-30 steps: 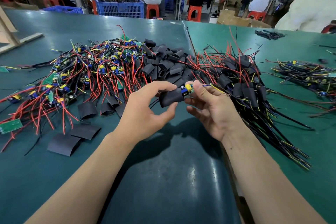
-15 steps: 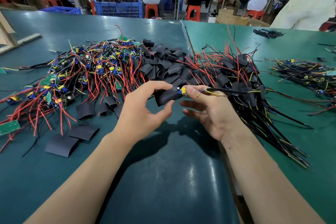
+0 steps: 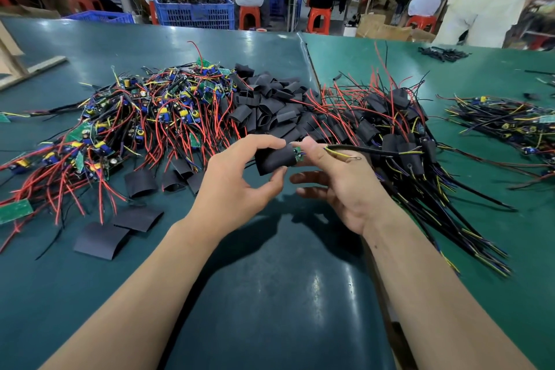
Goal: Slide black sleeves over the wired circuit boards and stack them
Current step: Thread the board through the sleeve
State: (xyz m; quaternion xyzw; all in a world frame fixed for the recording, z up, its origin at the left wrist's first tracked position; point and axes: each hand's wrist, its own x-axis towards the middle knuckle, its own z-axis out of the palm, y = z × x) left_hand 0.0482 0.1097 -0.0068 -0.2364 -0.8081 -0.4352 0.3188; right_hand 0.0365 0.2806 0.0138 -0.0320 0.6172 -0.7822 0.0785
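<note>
Hands are meeting above the near middle of the green bench (image 3: 90,294). The left hand (image 3: 237,186) is pinching a black sleeve (image 3: 274,159) between curled index finger and thumb, and the right hand (image 3: 339,180) is gripping the wired circuit board (image 3: 298,155) at the sleeve's right mouth, where only a green edge is peeking out. Black and yellow wires (image 3: 360,152) are trailing right from that board. Bare boards with red wires (image 3: 135,120) are lying heaped at the left, loose sleeves (image 3: 267,102) are piling up just beyond the hands, and sleeved boards (image 3: 399,135) are stacking at the right. Blue crates (image 3: 195,12) are standing beyond the far edge.
</note>
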